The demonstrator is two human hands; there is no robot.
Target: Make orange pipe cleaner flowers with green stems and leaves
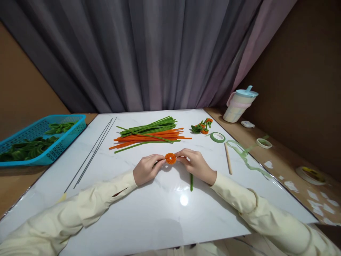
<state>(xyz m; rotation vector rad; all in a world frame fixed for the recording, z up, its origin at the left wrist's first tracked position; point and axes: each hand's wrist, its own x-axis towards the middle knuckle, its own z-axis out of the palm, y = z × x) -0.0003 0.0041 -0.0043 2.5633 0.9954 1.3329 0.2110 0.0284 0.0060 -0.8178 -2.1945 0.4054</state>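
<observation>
Between the left hand (149, 169) and the right hand (199, 165), a bright orange, fuzzy pipe-cleaner ring (167, 159) is sitting at the fingertips: left fingers are pinching its nine o'clock edge, right fingers its three o'clock edge.

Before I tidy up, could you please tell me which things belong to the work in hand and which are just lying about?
Likely belonging: orange ring in left hand and right hand; orange stems; green stems; orange-and-green pieces; green tape.
Probably just lying about: lidded cup; white scraps.
</observation>
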